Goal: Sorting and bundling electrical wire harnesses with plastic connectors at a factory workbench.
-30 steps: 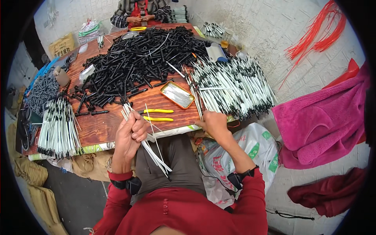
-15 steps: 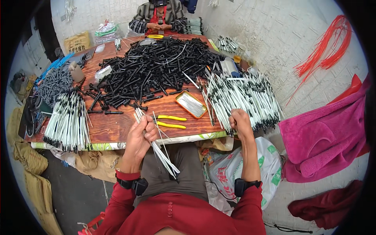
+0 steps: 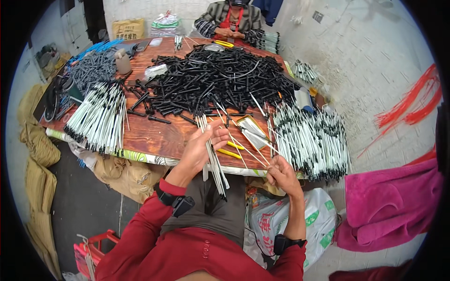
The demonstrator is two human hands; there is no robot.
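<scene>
My left hand [image 3: 199,147] grips a small bundle of thin white sticks with black ends [image 3: 214,164] between thumb and palm, its fingers partly stretched. The bundle slants down past the table's front edge toward my lap. My right hand [image 3: 282,175] pinches the near ends of a few white sticks with dark tips [image 3: 248,151], which fan out toward the left hand. Beneath them lie yellow-handled pliers [image 3: 228,153] and a yellow-rimmed tin [image 3: 238,121] of thin silvery pieces, both partly covered. A thick heap of similar white sticks [image 3: 309,140] lies just beyond my right hand.
A big pile of black plastic parts [image 3: 220,79] fills the table's middle. At left are another stick heap [image 3: 101,117], grey pieces [image 3: 91,68] and a bottle [image 3: 123,62]. Another person [image 3: 229,23] sits opposite. A white plastic bag [image 3: 295,220] stands below right; a pink towel [image 3: 393,201] hangs nearby.
My right hand has moved slightly left and down from the right heap and now shows a few sticks in its pinch. The left hand has risen rightward with its bundle, fingers loosened. The view has shifted.
</scene>
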